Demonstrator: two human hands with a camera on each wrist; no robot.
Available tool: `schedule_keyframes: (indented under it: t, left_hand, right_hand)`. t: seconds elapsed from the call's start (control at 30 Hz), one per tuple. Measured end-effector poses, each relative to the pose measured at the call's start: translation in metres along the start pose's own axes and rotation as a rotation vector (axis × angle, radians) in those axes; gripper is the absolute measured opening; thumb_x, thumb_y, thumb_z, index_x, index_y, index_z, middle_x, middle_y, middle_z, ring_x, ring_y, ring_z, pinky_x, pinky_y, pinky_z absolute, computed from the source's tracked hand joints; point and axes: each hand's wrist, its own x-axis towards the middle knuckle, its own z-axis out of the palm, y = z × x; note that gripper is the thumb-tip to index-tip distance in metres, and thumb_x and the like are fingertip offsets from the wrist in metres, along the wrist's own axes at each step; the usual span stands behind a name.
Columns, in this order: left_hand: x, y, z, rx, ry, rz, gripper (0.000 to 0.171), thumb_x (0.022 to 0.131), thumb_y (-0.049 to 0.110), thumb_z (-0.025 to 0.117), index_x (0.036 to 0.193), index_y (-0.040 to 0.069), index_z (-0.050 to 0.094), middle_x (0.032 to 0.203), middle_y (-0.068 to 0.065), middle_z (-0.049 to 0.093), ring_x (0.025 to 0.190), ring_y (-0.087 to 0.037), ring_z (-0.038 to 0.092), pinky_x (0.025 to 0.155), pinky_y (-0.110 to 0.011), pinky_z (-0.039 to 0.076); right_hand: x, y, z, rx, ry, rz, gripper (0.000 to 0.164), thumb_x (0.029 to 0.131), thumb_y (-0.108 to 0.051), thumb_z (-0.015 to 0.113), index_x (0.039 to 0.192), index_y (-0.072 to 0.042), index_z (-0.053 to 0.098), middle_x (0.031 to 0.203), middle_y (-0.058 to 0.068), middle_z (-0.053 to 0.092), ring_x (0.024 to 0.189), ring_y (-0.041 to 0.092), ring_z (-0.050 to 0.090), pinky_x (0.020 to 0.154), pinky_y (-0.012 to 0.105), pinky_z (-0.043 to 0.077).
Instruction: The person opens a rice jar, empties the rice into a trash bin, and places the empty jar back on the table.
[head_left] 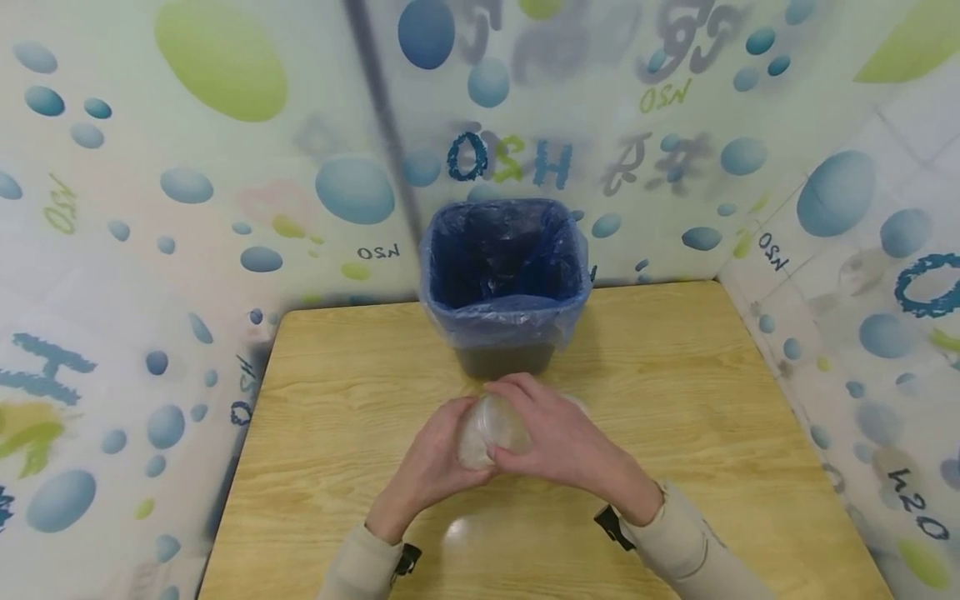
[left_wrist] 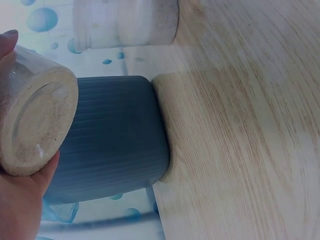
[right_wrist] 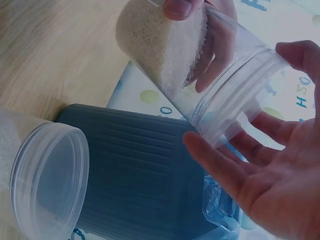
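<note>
A clear plastic jar (head_left: 480, 429) partly filled with white, rice-like grains is tilted above the table. My left hand (head_left: 438, 454) grips its body, with the thumb and fingers round it in the right wrist view. The right hand (head_left: 562, 437) holds the jar's translucent lid (right_wrist: 245, 95), its fingertips and thumb on opposite sides of the rim. In the left wrist view the jar's round base (left_wrist: 42, 122) faces the camera. A second clear jar (right_wrist: 50, 180) stands on the table beside the hands, mostly hidden behind the right hand in the head view.
A dark grey bin (head_left: 504, 360) lined with a blue plastic bag (head_left: 510, 308) stands on the wooden table (head_left: 337, 400) just beyond the hands. Patterned walls (head_left: 300, 125) enclose the table at the back and both sides.
</note>
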Motion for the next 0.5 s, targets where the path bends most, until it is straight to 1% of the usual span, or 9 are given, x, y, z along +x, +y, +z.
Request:
schedule_keyframes:
  t: [0.1,0.2,0.27,0.37,0.5]
  left_hand:
    - [-0.0002,0.0004,0.0001,0.002,0.000,-0.007,0.096,0.062,0.031,0.097,0.139,-0.001,0.050,0.127,-0.016,0.063,0.112,-0.028,0.064,0.091,-0.045,0.057]
    - [-0.0003,0.0011,-0.0002,-0.002,-0.006,-0.018,0.094,0.064,0.032,0.096,0.139,-0.001,0.050,0.127,-0.017,0.063,0.111,-0.028,0.064,0.090,-0.045,0.057]
    - [-0.0006,0.0017,-0.0006,-0.007,-0.014,-0.033,0.095,0.064,0.033,0.096,0.139,-0.001,0.050,0.128,-0.017,0.063,0.111,-0.028,0.064,0.089,-0.045,0.057]
    - [-0.0008,0.0029,-0.0015,-0.013,-0.028,-0.059,0.096,0.065,0.034,0.097,0.140,-0.002,0.050,0.130,-0.017,0.062,0.111,-0.029,0.064,0.088,-0.045,0.058]
    - [-0.0004,0.0037,-0.0009,-0.010,-0.041,-0.067,0.095,0.065,0.034,0.097,0.140,-0.002,0.050,0.130,-0.017,0.062,0.111,-0.029,0.064,0.088,-0.045,0.058]
  right_hand:
    - [-0.0004,0.0007,0.0003,0.015,-0.011,-0.011,0.080,0.085,-0.054,0.075,0.149,-0.013,0.052,0.146,0.007,0.053,0.128,0.026,0.056,0.100,0.046,0.053]
    - [-0.0012,-0.0003,0.0008,0.021,-0.015,0.029,0.087,0.087,-0.063,0.071,0.153,-0.012,0.048,0.148,0.008,0.051,0.129,0.027,0.055,0.098,0.050,0.053]
    - [-0.0015,-0.0017,0.0011,0.020,-0.004,0.070,0.088,0.087,-0.067,0.068,0.153,-0.013,0.048,0.146,0.008,0.052,0.126,0.028,0.057,0.095,0.052,0.054]
    - [-0.0014,-0.0038,0.0017,0.010,0.017,0.115,0.084,0.088,-0.070,0.066,0.149,-0.014,0.052,0.140,0.007,0.056,0.119,0.027,0.061,0.090,0.052,0.055]
    - [-0.0020,-0.0037,0.0023,-0.008,0.025,0.125,0.078,0.088,-0.068,0.067,0.143,-0.014,0.058,0.132,0.005,0.059,0.110,0.024,0.063,0.086,0.049,0.056]
